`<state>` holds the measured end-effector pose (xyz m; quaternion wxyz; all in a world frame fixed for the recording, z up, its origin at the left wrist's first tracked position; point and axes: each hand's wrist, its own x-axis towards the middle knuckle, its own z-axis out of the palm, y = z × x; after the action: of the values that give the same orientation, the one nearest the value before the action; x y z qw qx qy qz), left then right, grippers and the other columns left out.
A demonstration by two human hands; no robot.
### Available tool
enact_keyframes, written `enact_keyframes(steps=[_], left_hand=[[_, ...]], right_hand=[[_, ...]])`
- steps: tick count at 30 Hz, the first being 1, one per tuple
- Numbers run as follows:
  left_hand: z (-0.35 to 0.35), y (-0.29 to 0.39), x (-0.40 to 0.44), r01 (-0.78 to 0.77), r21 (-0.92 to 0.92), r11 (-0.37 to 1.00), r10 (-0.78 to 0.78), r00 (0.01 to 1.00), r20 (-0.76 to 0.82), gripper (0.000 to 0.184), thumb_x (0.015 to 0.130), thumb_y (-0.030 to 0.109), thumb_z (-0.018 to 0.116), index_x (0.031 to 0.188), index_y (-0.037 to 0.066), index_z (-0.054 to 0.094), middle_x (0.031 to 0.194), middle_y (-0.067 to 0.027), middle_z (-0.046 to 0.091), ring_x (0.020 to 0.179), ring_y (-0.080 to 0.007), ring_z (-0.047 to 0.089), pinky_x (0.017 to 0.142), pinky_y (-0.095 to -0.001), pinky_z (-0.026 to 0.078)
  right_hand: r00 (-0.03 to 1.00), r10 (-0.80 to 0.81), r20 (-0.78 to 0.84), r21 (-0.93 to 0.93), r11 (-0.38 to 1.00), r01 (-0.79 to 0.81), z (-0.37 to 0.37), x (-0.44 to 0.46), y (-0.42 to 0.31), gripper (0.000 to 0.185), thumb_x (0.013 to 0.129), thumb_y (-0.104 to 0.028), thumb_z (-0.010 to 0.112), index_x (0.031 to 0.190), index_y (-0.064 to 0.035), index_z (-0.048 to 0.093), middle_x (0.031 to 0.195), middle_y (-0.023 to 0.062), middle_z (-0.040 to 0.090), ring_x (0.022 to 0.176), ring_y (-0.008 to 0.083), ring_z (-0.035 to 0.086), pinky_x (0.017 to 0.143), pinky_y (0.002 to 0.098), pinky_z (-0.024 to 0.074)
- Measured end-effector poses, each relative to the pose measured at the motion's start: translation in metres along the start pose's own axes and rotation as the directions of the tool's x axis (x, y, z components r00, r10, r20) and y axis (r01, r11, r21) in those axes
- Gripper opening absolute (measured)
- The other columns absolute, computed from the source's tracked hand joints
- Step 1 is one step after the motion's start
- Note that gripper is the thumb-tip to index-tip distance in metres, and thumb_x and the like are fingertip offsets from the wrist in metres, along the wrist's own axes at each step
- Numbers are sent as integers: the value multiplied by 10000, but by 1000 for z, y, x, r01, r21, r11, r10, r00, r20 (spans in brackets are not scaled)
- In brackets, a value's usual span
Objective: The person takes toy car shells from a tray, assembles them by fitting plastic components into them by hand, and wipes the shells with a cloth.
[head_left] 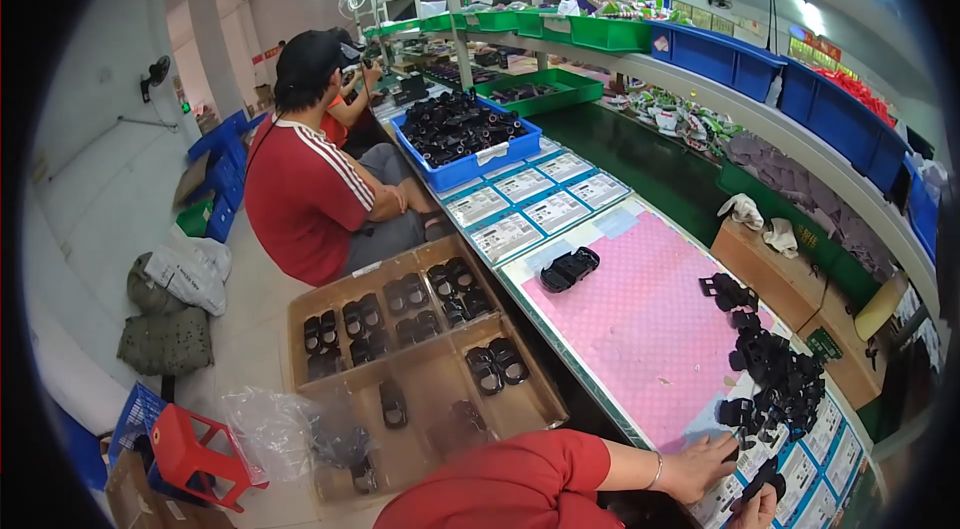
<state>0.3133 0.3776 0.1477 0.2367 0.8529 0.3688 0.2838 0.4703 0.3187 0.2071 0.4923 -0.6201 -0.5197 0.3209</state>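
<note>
My left hand (700, 469), with a bracelet at the wrist, lies on the near end of the workbench. Its fingers are stretched out beside the pile of black parts (785, 384). At the bottom edge, my right hand (757, 509) grips a small black part (766, 477); its exact kind is unclear, and the hand is partly cut off by the frame. One larger black oval piece (569, 270) rests alone at the far end of the pink mat (640, 314).
Left of the bench stands a divided cardboard box (430, 341) holding black pieces in pairs. A blue bin (470, 169) full of black parts sits farther along. A person in a red shirt (310, 189) sits by the bench. A red stool (200, 449) stands at lower left.
</note>
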Motion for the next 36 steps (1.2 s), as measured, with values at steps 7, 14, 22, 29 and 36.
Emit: enact_keyframes(steps=[7, 14, 22, 29, 36], left_hand=[[-18, -11, 0, 138, 213, 967, -146, 989, 24, 674, 604, 171, 700, 1216, 29, 455, 1013, -226, 502, 910, -389, 528, 795, -429, 462], [-45, -44, 7, 217, -889, 402, -409, 912, 38, 485, 757, 155, 597, 1198, -25, 509, 932, -53, 617, 803, -175, 588, 647, -279, 467], [-99, -34, -39, 77, -977, -200, -562, 808, 179, 246, 860, 251, 569, 969, 34, 603, 800, -103, 645, 661, -212, 632, 566, -314, 488], [-99, 1, -55, 114, -954, -278, -439, 868, 232, 516, 984, 411, 314, 1229, -22, 451, 1076, -222, 591, 872, -307, 610, 749, -436, 526], [-80, -17, -58, 129, -948, -291, -405, 881, 244, 624, 964, 502, 315, 1258, -29, 459, 1135, -254, 582, 895, -349, 637, 753, -472, 548]], right_hand=[[986, -86, 146, 46, 996, 80, -7, -18, 9, 164, 863, -154, 585, 783, -11, 596, 680, 30, 534, 630, 148, 466, 580, 297, 376], [903, -336, 268, -186, 901, 391, 9, -21, 35, 266, 877, -272, 596, 832, -13, 641, 754, 146, 609, 668, 258, 559, 620, 406, 437], [903, -350, 248, -216, 889, 404, 41, -7, 21, 247, 785, -186, 674, 670, 0, 559, 624, 154, 518, 591, 330, 500, 541, 414, 370], [927, -345, 147, -61, 932, 357, 37, 0, -10, 100, 762, -70, 672, 758, 13, 616, 665, 138, 576, 612, 275, 571, 567, 343, 441], [910, -385, 153, -255, 875, 412, 45, 5, -8, 95, 746, -83, 681, 740, -18, 612, 647, 125, 564, 596, 295, 578, 537, 371, 454]])
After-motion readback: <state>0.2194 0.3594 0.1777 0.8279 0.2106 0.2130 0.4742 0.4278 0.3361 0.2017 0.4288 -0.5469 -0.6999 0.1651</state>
